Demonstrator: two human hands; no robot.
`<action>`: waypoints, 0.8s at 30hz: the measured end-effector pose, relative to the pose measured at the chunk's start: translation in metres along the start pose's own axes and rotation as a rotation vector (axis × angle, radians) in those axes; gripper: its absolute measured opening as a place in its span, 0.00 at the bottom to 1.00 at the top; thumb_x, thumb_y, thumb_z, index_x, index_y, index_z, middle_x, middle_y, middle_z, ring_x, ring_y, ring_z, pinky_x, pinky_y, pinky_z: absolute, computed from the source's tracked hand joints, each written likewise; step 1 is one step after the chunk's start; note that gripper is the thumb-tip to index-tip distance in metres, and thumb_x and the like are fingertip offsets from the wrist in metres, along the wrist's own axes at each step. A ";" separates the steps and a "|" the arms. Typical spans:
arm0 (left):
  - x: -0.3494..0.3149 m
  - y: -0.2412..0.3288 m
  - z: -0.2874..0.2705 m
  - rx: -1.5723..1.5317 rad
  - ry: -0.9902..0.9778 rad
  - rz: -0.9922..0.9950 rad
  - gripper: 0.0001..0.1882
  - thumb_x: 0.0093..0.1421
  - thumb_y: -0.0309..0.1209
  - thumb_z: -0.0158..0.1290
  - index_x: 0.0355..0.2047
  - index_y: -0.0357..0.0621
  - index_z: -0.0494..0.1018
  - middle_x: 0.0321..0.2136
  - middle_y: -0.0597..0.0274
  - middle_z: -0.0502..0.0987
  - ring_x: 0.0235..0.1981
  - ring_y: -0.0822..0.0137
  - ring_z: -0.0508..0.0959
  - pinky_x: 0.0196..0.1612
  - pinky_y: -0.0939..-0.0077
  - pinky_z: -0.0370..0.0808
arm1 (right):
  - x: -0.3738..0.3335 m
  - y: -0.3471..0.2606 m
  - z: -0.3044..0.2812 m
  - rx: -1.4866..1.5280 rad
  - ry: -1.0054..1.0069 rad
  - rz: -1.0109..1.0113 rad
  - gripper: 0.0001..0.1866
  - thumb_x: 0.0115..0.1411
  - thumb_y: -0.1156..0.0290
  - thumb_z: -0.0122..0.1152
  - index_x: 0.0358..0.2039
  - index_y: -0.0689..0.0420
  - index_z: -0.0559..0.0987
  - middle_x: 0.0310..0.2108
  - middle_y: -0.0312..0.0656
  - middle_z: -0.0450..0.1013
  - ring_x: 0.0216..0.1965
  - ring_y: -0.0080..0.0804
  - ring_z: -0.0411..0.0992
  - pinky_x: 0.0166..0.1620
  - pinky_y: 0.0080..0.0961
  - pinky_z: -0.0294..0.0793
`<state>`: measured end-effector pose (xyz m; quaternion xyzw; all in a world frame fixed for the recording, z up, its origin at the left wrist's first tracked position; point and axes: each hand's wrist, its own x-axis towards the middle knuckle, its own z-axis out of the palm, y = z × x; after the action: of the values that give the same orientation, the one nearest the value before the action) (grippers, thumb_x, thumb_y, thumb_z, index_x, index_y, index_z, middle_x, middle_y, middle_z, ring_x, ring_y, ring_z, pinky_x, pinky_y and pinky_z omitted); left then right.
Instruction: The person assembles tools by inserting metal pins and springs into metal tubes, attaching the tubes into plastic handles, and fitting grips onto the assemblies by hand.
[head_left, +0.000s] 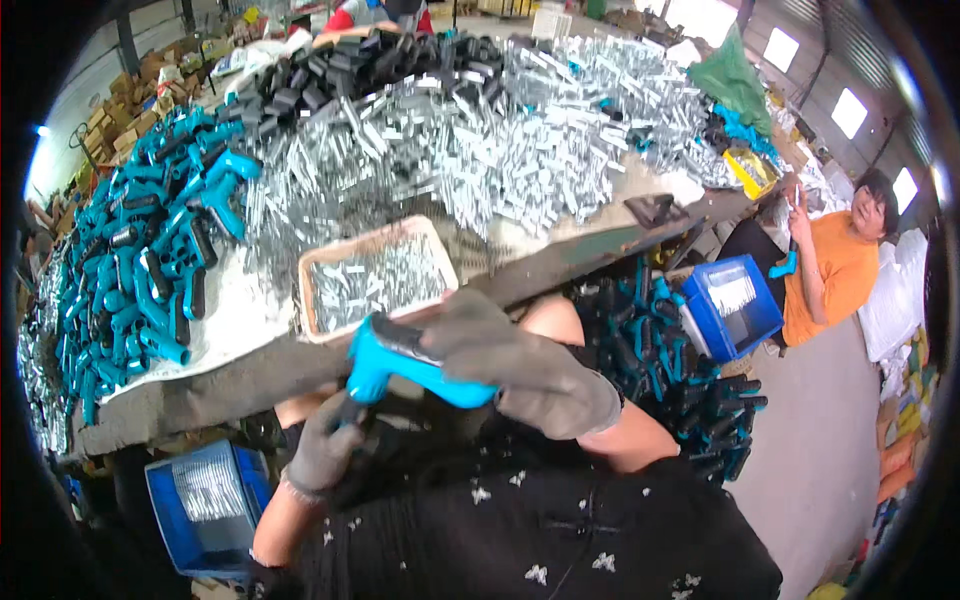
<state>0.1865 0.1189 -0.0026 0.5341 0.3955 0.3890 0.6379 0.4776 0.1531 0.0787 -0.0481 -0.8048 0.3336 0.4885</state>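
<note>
A bright blue plastic handle (pixel 400 367) with a black insert sits in my grey-gloved right hand (pixel 520 360), which grips it from above and the right. My gloved left hand (pixel 328 445) pinches its lower left end from below. Both hands hover just in front of the workbench edge (pixel 250 375), over my lap. Right behind the handle stands a shallow tan tray (pixel 316 262) holding several small shiny metal parts.
The bench carries a heap of blue handles (pixel 140 250) at left, a large pile of metal parts (pixel 480 130) and black pieces (pixel 370 60) at the back. Blue crates stand at lower left (pixel 205 505) and right (pixel 735 305). A person in orange (pixel 835 270) sits at right.
</note>
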 end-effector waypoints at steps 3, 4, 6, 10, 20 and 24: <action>0.010 -0.006 0.018 0.609 -0.277 0.151 0.26 0.59 0.36 0.62 0.55 0.37 0.71 0.35 0.56 0.81 0.35 0.67 0.80 0.41 0.71 0.76 | 0.005 0.027 -0.003 -0.225 -0.025 0.064 0.18 0.72 0.64 0.46 0.55 0.59 0.76 0.59 0.50 0.71 0.65 0.53 0.63 0.69 0.49 0.53; 0.007 -0.003 0.018 0.698 -0.303 0.101 0.29 0.58 0.37 0.65 0.57 0.38 0.71 0.42 0.52 0.82 0.41 0.65 0.81 0.46 0.68 0.76 | 0.003 0.035 -0.009 -0.205 0.113 0.304 0.17 0.72 0.65 0.49 0.54 0.59 0.77 0.57 0.50 0.72 0.64 0.49 0.65 0.67 0.44 0.59; 0.004 0.006 0.008 0.564 -0.338 0.104 0.30 0.57 0.37 0.66 0.57 0.38 0.71 0.42 0.52 0.81 0.41 0.64 0.81 0.46 0.69 0.76 | -0.009 0.031 -0.019 -0.093 0.143 0.406 0.18 0.72 0.65 0.49 0.55 0.61 0.75 0.58 0.50 0.71 0.64 0.42 0.65 0.67 0.39 0.60; -0.003 -0.001 0.012 0.416 -0.417 0.166 0.31 0.55 0.37 0.68 0.56 0.38 0.71 0.42 0.52 0.81 0.40 0.62 0.81 0.46 0.69 0.75 | 0.005 0.015 0.011 0.090 0.097 0.167 0.19 0.70 0.67 0.51 0.56 0.63 0.74 0.57 0.51 0.70 0.62 0.44 0.65 0.64 0.38 0.60; -0.040 0.003 -0.021 0.126 0.423 0.311 0.23 0.65 0.46 0.52 0.50 0.40 0.71 0.38 0.57 0.77 0.37 0.65 0.77 0.40 0.70 0.75 | 0.045 0.183 -0.087 -1.286 0.071 0.967 0.19 0.63 0.56 0.58 0.46 0.57 0.79 0.47 0.57 0.75 0.49 0.55 0.75 0.52 0.46 0.74; -0.050 0.009 -0.003 -0.479 0.271 0.129 0.30 0.65 0.54 0.53 0.57 0.45 0.68 0.47 0.53 0.75 0.42 0.65 0.76 0.41 0.75 0.75 | 0.038 0.206 -0.098 -1.170 0.196 0.975 0.16 0.62 0.59 0.57 0.39 0.58 0.82 0.41 0.54 0.78 0.46 0.52 0.76 0.50 0.42 0.75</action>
<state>0.1640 0.0756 0.0103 0.3355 0.3391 0.5790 0.6612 0.4868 0.3755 0.0165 -0.6774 -0.6912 0.0254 0.2504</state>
